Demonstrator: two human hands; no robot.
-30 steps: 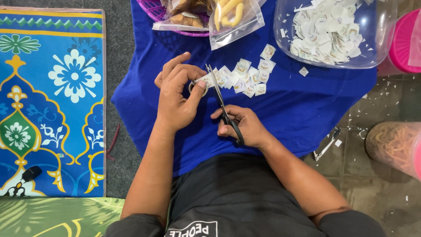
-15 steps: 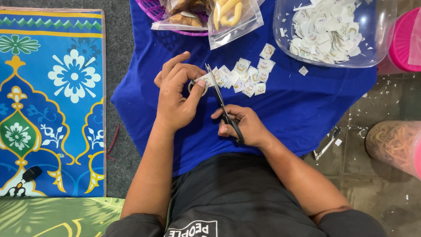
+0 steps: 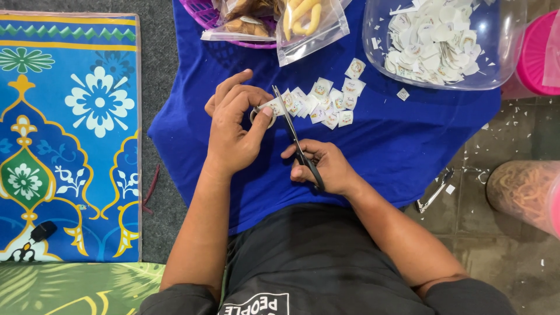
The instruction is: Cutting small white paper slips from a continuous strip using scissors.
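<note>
Seen from above, the left hand [image 3: 233, 125] pinches a small round white paper label [image 3: 263, 114] between thumb and curled fingers, holding it just above the blue cloth [image 3: 396, 146] spread over the person's lap. The right hand [image 3: 324, 166] grips a pair of black-handled scissors [image 3: 294, 140], fingers closed through the loops, with the blades pointing up and away toward the label; the blade tips meet the label's right edge, and the blades look nearly together, though how far they are parted cannot be told. Just beyond the scissors, a loose cluster of small cut labels [image 3: 329, 102] lies on the cloth, some overlapping, one or two a little apart toward the upper right. Further back at the right stands a clear plastic tub [image 3: 507, 52] holding a heap of white paper pieces. At the top centre a purple basket [image 3: 204, 14] carries zip bags of snacks [image 3: 309, 23], one bag hanging over onto the cloth. To the left lies a patterned blue mat [image 3: 70, 134] with flowers and yellow borders. On the tiled floor at the right, tiny paper scraps are scattered near a clear jar of rubber bands [image 3: 525, 189], and a pink lidded container [image 3: 539, 52] sits beside the tub
</note>
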